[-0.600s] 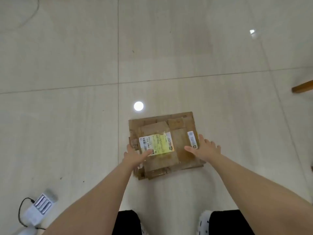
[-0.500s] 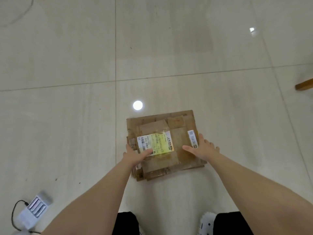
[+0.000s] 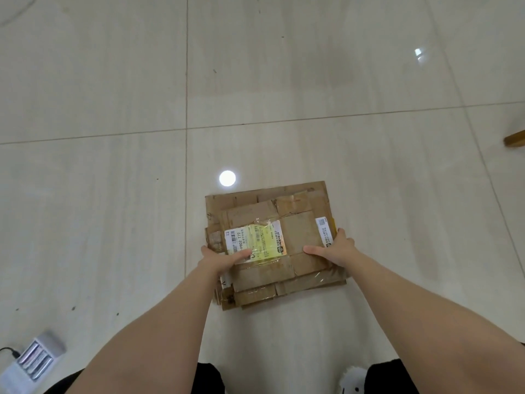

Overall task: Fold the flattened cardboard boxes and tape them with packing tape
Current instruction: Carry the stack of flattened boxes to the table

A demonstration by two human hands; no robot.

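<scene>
1. The stack of flattened cardboard boxes (image 3: 298,231) lies on the pale tiled floor (image 3: 369,172), just below the middle of the view. Its sheets are unevenly squared, so several ragged edges step out at the near left corner.
2. A yellow shipping label (image 3: 257,241) under clear tape sits on the top sheet, and a narrow white label (image 3: 324,230) runs along the right edge.
3. The left hand (image 3: 220,258) grips the stack's left edge. Its thumb lies flat across the yellow label and its fingers curl round the side, tips hidden.
4. The right hand (image 3: 338,248) grips the right edge. Its thumb lies on the top sheet and its fingers wrap over the side beside the white label.
5. A vertical tile seam passes just left of the stack, and a horizontal seam crosses well beyond its far edge.
6. A round light reflection (image 3: 227,178) lies just beyond the far left corner.
7. Bare floor spreads ahead and to both sides.
8. A battery charger (image 3: 35,359) with a black cord lies well apart at lower left, and a wooden piece (image 3: 515,139) juts in at the right border.
</scene>
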